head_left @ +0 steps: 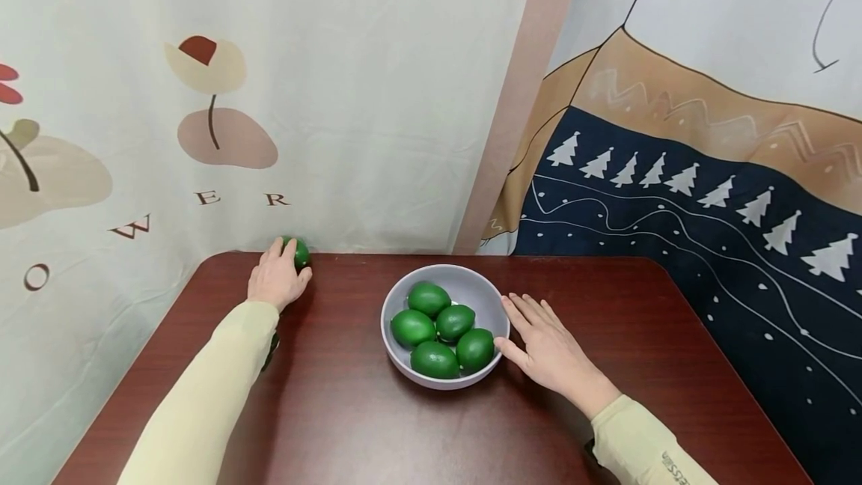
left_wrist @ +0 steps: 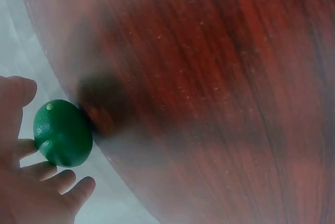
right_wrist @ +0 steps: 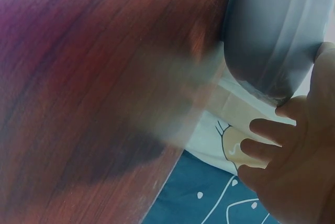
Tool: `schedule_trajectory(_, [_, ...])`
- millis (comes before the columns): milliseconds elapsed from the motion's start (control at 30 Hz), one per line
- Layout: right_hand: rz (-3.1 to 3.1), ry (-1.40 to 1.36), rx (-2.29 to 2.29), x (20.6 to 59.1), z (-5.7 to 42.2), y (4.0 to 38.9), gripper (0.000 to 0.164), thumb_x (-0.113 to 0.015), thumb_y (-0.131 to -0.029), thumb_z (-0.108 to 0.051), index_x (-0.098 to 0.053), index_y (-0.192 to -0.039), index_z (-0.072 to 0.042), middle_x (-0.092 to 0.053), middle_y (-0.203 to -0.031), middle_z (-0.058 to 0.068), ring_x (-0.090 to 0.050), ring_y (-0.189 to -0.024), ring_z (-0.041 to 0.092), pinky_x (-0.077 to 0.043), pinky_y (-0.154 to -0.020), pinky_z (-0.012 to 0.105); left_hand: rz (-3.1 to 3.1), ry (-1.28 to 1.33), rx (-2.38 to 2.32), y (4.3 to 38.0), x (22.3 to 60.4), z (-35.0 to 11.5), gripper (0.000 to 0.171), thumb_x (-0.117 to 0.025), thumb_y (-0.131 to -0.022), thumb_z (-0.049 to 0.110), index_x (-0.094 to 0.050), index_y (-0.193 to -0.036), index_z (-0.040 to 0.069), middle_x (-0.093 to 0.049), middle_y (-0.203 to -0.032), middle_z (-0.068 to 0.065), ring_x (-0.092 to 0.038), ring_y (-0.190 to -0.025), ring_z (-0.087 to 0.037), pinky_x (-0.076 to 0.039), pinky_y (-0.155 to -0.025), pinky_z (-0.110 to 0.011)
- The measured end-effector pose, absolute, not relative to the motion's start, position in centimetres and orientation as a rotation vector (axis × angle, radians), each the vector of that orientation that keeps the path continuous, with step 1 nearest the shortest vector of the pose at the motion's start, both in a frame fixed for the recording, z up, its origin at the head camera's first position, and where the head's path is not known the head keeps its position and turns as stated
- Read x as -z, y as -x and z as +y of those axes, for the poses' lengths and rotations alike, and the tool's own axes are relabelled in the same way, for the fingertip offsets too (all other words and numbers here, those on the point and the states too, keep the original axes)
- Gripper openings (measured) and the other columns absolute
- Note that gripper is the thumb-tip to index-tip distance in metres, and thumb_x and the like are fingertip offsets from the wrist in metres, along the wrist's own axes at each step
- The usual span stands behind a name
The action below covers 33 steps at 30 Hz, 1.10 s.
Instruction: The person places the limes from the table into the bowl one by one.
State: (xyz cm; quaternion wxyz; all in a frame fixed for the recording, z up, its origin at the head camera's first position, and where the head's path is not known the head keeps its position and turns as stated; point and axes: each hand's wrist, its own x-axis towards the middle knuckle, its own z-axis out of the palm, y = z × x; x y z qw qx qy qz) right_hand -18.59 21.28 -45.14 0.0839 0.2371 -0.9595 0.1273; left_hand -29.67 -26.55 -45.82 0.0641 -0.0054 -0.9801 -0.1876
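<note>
At the table's back left edge lies a green lime, smooth and oval in the left wrist view. My left hand reaches over it, fingers spread along its far side and the thumb held apart from it. Toward the middle of the table stands a grey-lilac bowl with several limes inside. My right hand is at the bowl's right side, its fingers fairly straight, with thumb and index fingertips right at the rim. The right wrist view shows the bowl's outer wall beside those fingertips.
The dark red wooden table has rounded back corners. Directly behind it hangs a pale curtain with flower prints and letters. A navy and tan cloth with white trees hangs on the right.
</note>
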Motion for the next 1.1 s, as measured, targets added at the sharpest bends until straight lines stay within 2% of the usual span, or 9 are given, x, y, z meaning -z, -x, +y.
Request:
schedule_trajectory(267, [-2.863,-0.701,-0.384,45.13,21.30,18.54,0.074,-0.061,-0.100,-0.050,-0.045,-0.156,-0.004,-0.046,-0.157,0.020,-0.040,-0.147,0.042,-0.029,-0.121,0.059,-2.969,0.044,0.583,29.76,45.86,-26.63,0.068,-0.056,-0.100,0.023,-0.032,-0.155,-0.008,-0.022,-0.160,-0.036,-0.026,-0.144,-0.056,-0.030,-0.110,-0.073])
schedule_trajectory(700, [-2.873,-0.705,-0.384,45.00,21.29,18.52,0.074,-0.060,-0.100,-0.050,-0.044,-0.156,-0.005,-0.046,-0.157,0.019,-0.039,-0.148,0.041,-0.028,-0.122,0.058,-2.887,0.078,0.612,29.72,46.44,-27.04,0.061,-0.061,-0.095,0.017,-0.042,-0.148,-0.007,-0.033,-0.156,-0.032,-0.039,-0.137,-0.055,-0.038,-0.105,-0.072])
schedule_trajectory(1100, [-2.889,-0.698,-0.385,44.98,21.28,18.58,0.074,-0.060,-0.100,-0.050,-0.043,-0.157,-0.005,-0.045,-0.158,0.020,-0.037,-0.149,0.040,-0.026,-0.122,0.058,-2.877,0.152,0.630,29.53,45.81,-26.67,0.051,-0.069,-0.094,0.012,-0.050,-0.139,-0.002,-0.046,-0.147,-0.028,-0.051,-0.124,-0.051,-0.044,-0.099,-0.068])
